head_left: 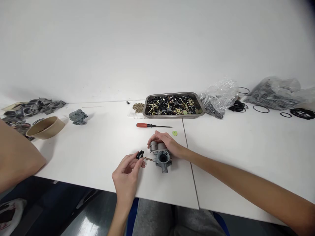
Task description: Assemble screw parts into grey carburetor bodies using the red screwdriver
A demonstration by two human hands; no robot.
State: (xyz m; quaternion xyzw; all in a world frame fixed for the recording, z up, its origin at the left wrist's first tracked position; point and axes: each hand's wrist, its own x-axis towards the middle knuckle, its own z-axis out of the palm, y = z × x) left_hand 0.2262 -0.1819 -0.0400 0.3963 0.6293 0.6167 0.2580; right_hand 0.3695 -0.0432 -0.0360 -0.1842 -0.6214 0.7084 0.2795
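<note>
A grey metal carburetor (163, 157) stands on the white table in front of me. My right hand (169, 143) wraps round its far and right side, with fingers behind the round top. My left hand (128, 168) pinches a small black fitting (140, 154) between thumb and fingers. From that fitting a thin brass-coloured rod (148, 158) runs to the carburetor's left side; whether its tip is inside a hole I cannot tell. Beyond my hands lie a red-handled screwdriver (154, 125) and a small yellow-green disc (174, 133).
A metal tray (174, 116) holds many small black and brass parts; brass pieces (138, 107) lie beside it. Bags of grey parts (273, 93) and black rings (261, 108) are at right. Leftward are another carburetor (78, 117), a tan bowl (46, 128) and a cardboard flap (18, 157).
</note>
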